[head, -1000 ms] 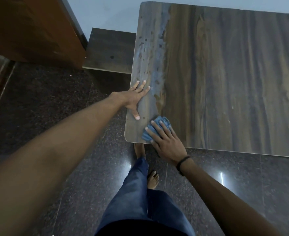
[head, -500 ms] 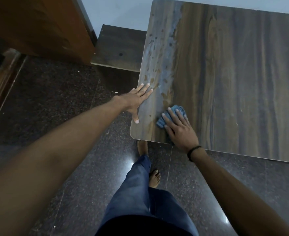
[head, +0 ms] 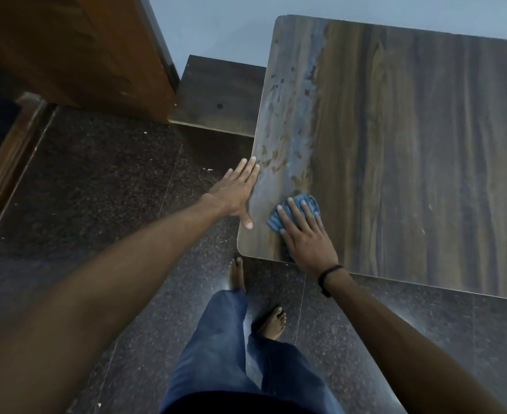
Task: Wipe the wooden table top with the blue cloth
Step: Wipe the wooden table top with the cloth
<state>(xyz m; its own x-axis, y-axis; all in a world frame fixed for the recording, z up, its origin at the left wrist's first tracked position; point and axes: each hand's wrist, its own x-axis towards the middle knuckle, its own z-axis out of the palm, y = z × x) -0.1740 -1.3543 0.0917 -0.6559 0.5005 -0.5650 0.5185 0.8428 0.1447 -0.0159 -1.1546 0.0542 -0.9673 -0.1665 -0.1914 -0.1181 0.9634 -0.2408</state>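
Note:
The wooden table top (head: 410, 150) fills the right half of the head view, with a wet, pale streak and dark spots along its left side. A crumpled blue cloth (head: 301, 206) lies near the table's front left corner. My right hand (head: 304, 234) presses flat on the cloth, fingers spread over it, a black band on the wrist. My left hand (head: 237, 194) rests flat against the table's left edge, fingers straight, thumb on the top.
Dark speckled stone floor (head: 96, 189) lies left of and below the table. A lower dark wooden board (head: 219, 94) sits beside the table's far left corner. A brown wooden door (head: 76, 46) stands at top left. My bare feet (head: 271, 322) stand by the front edge.
My right hand has slid the blue cloth away from the front edge, along the wet streak. My left hand has slipped outward so only its edge and thumb touch the table.

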